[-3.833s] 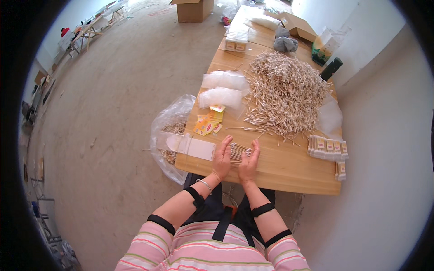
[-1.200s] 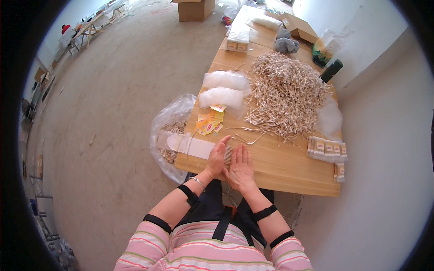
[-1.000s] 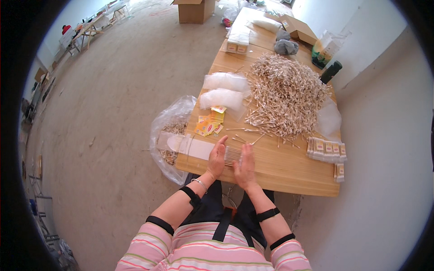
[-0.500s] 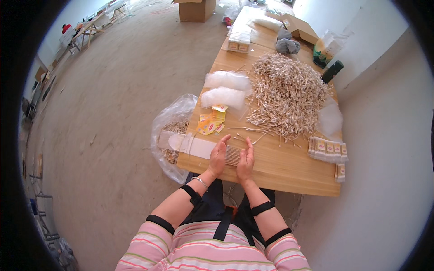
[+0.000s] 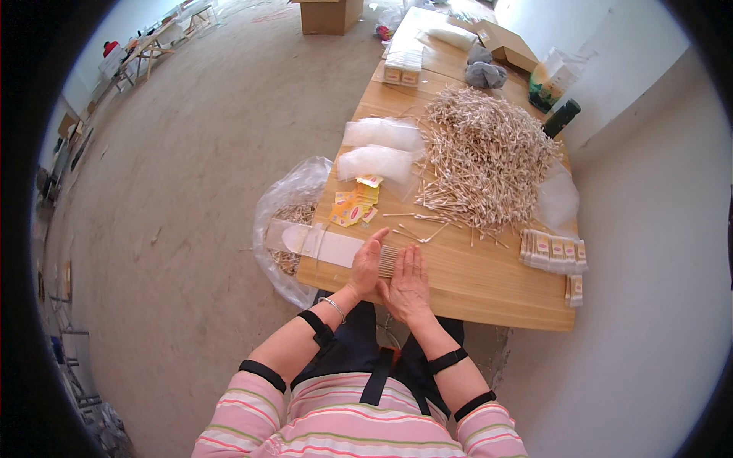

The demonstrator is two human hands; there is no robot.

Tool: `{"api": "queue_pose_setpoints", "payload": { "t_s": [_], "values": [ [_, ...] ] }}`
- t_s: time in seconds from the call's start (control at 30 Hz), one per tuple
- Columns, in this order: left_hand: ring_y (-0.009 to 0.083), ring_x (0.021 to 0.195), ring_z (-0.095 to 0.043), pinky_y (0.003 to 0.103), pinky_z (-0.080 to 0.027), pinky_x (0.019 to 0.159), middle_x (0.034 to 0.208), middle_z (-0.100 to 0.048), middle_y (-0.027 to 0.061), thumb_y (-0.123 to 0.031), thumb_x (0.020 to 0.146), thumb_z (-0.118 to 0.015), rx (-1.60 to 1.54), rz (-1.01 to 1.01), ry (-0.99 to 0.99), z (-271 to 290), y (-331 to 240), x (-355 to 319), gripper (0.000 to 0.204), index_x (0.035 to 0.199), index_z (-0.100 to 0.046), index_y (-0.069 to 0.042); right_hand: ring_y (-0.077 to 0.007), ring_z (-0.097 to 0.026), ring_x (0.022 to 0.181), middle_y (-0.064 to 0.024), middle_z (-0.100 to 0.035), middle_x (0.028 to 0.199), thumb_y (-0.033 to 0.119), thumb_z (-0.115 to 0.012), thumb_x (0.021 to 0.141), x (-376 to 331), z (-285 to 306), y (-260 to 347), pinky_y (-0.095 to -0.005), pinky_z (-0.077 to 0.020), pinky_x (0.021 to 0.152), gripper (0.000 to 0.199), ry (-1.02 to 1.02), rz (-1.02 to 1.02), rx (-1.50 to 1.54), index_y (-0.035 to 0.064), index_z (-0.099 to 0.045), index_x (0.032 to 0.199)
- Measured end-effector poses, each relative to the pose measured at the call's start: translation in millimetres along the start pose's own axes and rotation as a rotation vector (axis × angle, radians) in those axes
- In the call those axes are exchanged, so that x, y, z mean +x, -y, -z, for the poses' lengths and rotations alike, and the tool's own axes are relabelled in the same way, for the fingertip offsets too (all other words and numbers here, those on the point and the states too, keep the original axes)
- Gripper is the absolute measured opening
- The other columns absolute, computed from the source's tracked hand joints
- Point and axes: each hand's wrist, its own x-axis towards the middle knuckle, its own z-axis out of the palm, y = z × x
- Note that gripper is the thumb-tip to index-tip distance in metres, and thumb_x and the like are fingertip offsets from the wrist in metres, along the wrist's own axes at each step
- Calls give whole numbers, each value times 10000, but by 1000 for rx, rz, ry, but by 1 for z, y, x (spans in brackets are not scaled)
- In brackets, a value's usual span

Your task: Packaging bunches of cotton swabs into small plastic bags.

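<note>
A flat row of cotton swabs point(image 5: 388, 262) lies on the table's near edge between my hands. My left hand point(image 5: 366, 265) stands on its edge along the row's left side, fingers stretched out. Palm down, my right hand point(image 5: 407, 290) rests with straight fingers over the row's right part, hiding some of it. Beside my left hand is a white strip-like sheet point(image 5: 336, 249) reaching past the table's left edge. A few loose swabs point(image 5: 420, 233) lie just beyond my fingers. Farther off rises a big heap of cotton swabs point(image 5: 489, 160).
Yellow-orange cards point(image 5: 353, 208) and clear plastic bags point(image 5: 376, 162) lie at the table's left. Packed swab bags point(image 5: 551, 252) sit at the right, near the wall. A plastic sack of swabs point(image 5: 296, 263) stands on the floor. A dark green bottle point(image 5: 562, 119) is behind the heap.
My right hand has turned from its edge to palm down and come over the right part of the row. The left hand stays in about the same place.
</note>
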Motion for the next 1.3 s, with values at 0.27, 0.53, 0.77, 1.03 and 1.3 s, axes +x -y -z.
{"api": "queue_pose_setpoints", "payload": {
  "t_s": [0.27, 0.53, 0.77, 1.03, 1.3],
  "values": [
    [290, 1149, -469, 368, -344, 1004, 1214, -525, 139, -321, 924, -537, 654, -255, 9, 29, -33, -31, 446, 1258, -518, -26, -377, -59, 1412, -266, -108, 1496, 585, -590, 765, -1, 1, -2, -458, -71, 1145, 1041, -5, 24, 53, -92, -140, 1416],
    [278, 1012, -437, 414, -274, 933, 1033, -506, 104, -354, 833, -614, 1168, -344, 380, 27, -56, -64, 525, 1279, -509, -97, -376, -53, 1414, -267, -98, 1498, 590, -632, 708, 0, -8, -6, -454, -65, 1149, 1104, -51, 35, 39, -93, -131, 1417],
    [273, 1001, -435, 412, -261, 921, 1006, -498, 95, -386, 834, -599, 1217, -351, 364, 21, -50, -62, 554, 1302, -483, -113, -372, -61, 1415, -270, -98, 1497, 568, -667, 674, -2, -4, -5, -450, -63, 1152, 1130, -23, 38, -72, -97, -132, 1415],
    [280, 995, -437, 422, -258, 924, 1004, -493, 101, -407, 854, -561, 1246, -327, 340, 15, -53, -61, 559, 1310, -433, -111, -380, -44, 1415, -268, -77, 1500, 449, -666, 702, -2, -3, -6, -456, -55, 1152, 1059, -8, 41, -82, -96, -110, 1419],
    [283, 1006, -448, 424, -248, 934, 1009, -495, 104, -410, 856, -555, 1269, -306, 347, 16, -49, -60, 579, 1333, -414, -114, -386, -41, 1414, -267, -75, 1500, 399, -622, 740, -2, -2, -5, -464, -54, 1149, 982, 8, 40, -49, -94, -110, 1419]
  ]
}}
